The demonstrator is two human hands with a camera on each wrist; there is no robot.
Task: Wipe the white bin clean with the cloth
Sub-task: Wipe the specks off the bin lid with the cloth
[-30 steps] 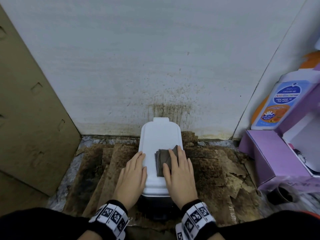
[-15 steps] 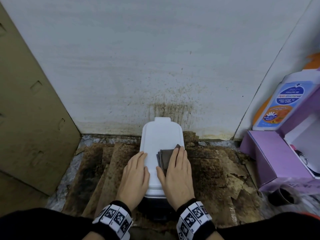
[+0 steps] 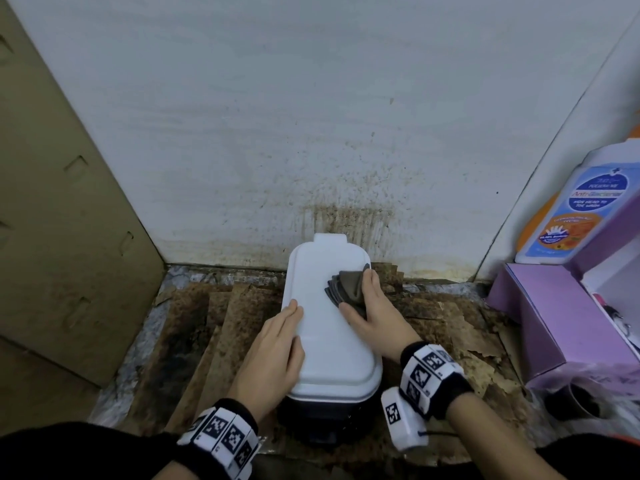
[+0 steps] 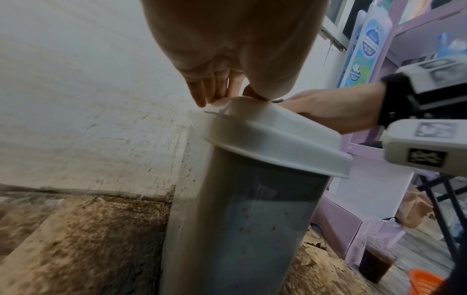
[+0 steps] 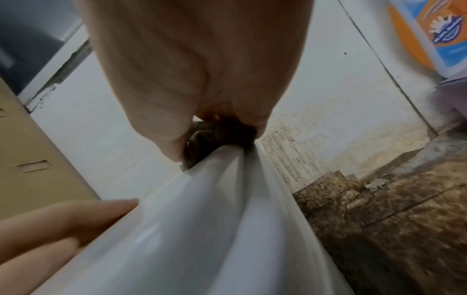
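The white bin stands on the floor against the wall, its lid down over a dark grey body. A folded dark grey cloth lies on the far right part of the lid. My right hand presses the cloth with flat fingers, its thumb along the cloth's near edge. In the right wrist view the cloth is bunched under my palm at the lid's rim. My left hand rests flat on the lid's left edge and holds nothing; its fingers touch the top of the lid.
The wall behind the bin is stained brown. A cardboard panel leans at the left. Stained cardboard sheets cover the floor. At the right stand a purple box, a wash bottle and a cup of dark drink.
My right hand has slid the cloth away from me toward the lid's far right corner. My left hand has stayed on the lid's left edge.
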